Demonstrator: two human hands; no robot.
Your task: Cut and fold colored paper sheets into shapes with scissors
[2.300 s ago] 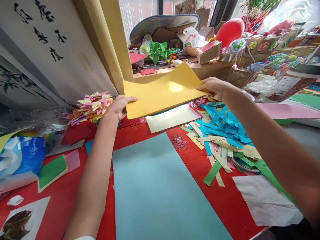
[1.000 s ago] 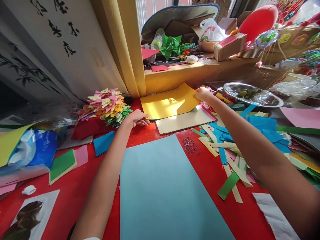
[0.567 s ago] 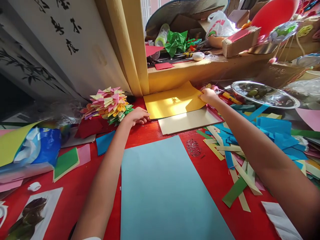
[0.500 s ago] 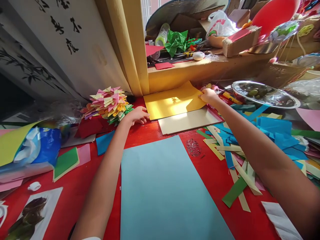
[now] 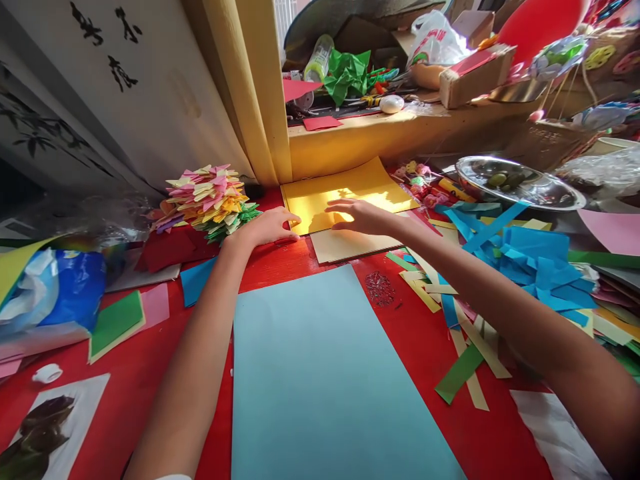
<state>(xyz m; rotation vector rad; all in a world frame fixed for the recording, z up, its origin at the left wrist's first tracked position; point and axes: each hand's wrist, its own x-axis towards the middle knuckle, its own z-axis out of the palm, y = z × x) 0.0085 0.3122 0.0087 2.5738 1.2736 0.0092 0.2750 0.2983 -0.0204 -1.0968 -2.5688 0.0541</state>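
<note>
A yellow sheet of paper (image 5: 370,180) lies at the far side of the red table, partly over a cream sheet (image 5: 345,247). At its left front corner rests my left hand (image 5: 265,228), thumb and fingers apart around the corner area. Over the middle of the yellow sheet, my right hand (image 5: 363,219) reaches in from the right with its fingers spread and nothing held in them. A large light-blue sheet (image 5: 320,373) lies flat between my forearms. Just left of my left hand stands a folded-paper piece (image 5: 210,200) in pink, yellow and green.
Cut paper strips (image 5: 545,267), mostly blue, are heaped at the right beside a steel dish (image 5: 520,183). A blue plastic packet (image 5: 75,287) lies at the left. Behind the table is a cluttered ledge (image 5: 350,130) beside a yellow curtain (image 5: 250,87).
My right hand has let go of the yellow sheet's right corner and moved left over its middle. My left hand stays by the left corner. The view has shifted slightly.
</note>
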